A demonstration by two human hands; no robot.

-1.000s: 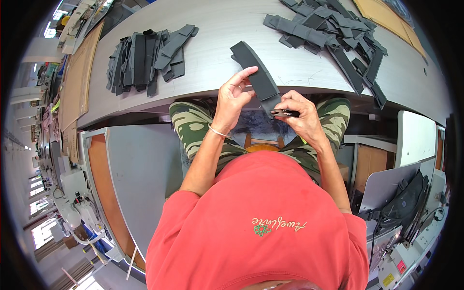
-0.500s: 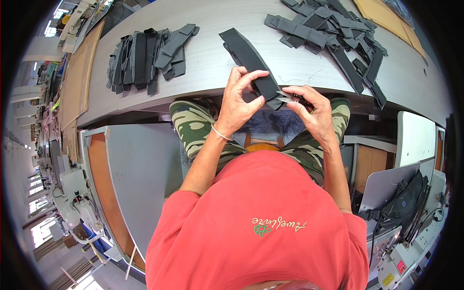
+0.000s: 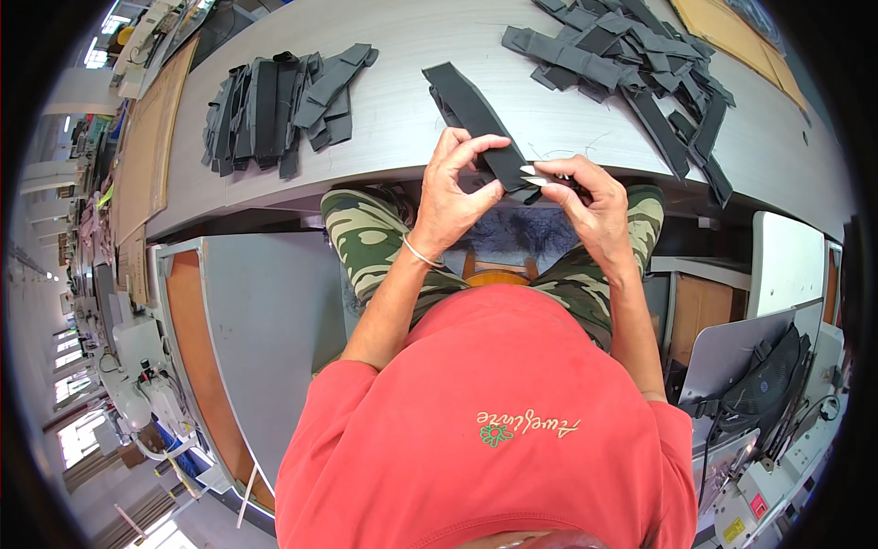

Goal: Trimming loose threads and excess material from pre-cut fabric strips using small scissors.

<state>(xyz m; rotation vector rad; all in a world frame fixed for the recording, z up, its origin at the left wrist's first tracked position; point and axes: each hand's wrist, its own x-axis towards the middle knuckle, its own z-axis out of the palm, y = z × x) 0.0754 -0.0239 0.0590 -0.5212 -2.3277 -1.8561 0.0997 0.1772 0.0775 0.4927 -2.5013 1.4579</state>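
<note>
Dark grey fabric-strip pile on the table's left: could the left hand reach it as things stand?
Probably not while the left hand holds a dark grey fabric strip, though nothing visibly blocks its way to the pile.

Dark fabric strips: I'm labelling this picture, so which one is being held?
The single strip between the left pile and the right pile: the left hand grips it, whereas the others lie in those piles.

Pale table [image 3: 393,110] — grey panel [image 3: 265,311], bright windows [image 3: 82,439] (lower left).
</note>
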